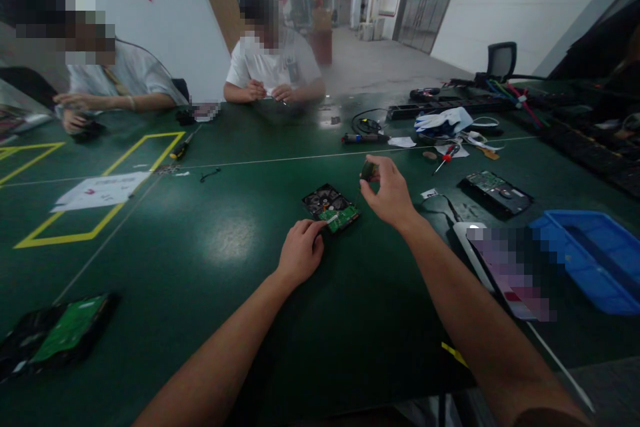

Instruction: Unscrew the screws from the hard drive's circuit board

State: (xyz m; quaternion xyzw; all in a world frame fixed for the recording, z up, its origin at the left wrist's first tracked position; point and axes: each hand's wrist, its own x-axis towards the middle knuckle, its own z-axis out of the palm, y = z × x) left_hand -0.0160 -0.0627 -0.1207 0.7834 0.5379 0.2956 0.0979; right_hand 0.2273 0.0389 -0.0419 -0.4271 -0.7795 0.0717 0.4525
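A hard drive lies on the green table, its black underside and green circuit board facing up. My left hand rests at its near left side, fingers together, with the fingertips at a small light-coloured piece over the board; what they grip, if anything, is too small to name. Above the drive's right side, my right hand is raised and pinches a small dark roundish piece between thumb and fingers.
Another hard drive, a blue tray and a phone are at the right. Behind lie a red screwdriver, an electric screwdriver and white gloves. A third drive sits front left. Two people work opposite.
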